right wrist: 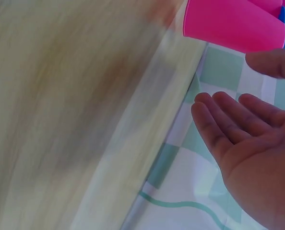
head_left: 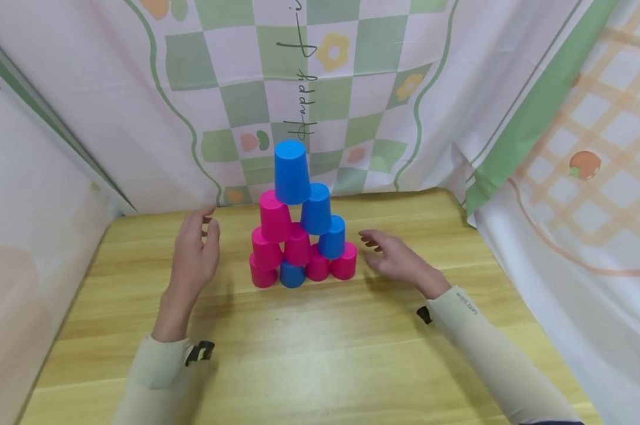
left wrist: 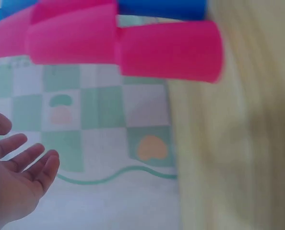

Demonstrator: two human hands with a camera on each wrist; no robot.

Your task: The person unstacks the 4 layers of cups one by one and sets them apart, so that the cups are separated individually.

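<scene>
A pyramid of upside-down plastic cups stands on the table, several pink and several blue. At its top sits a blue cup [head_left: 291, 173], resting across a pink cup [head_left: 274, 217] and another blue cup [head_left: 316, 210]. The bottom row holds pink cups and one blue cup [head_left: 292, 275]. To the left of the stack is my left hand [head_left: 195, 254], apart from it, fingers relaxed and holding nothing. On the other side my right hand [head_left: 397, 257] hovers near the bottom-right pink cup [head_left: 344, 261], also empty and not touching. Each wrist view shows loosely extended fingers.
The wooden table [head_left: 309, 354] stretches in front of the stack. Behind it hangs a checkered white-and-green curtain [head_left: 240, 106]. More cloth closes in the left side, and a patterned curtain [head_left: 580, 177] hangs on the right. Black straps [head_left: 200, 353] show at the sleeves.
</scene>
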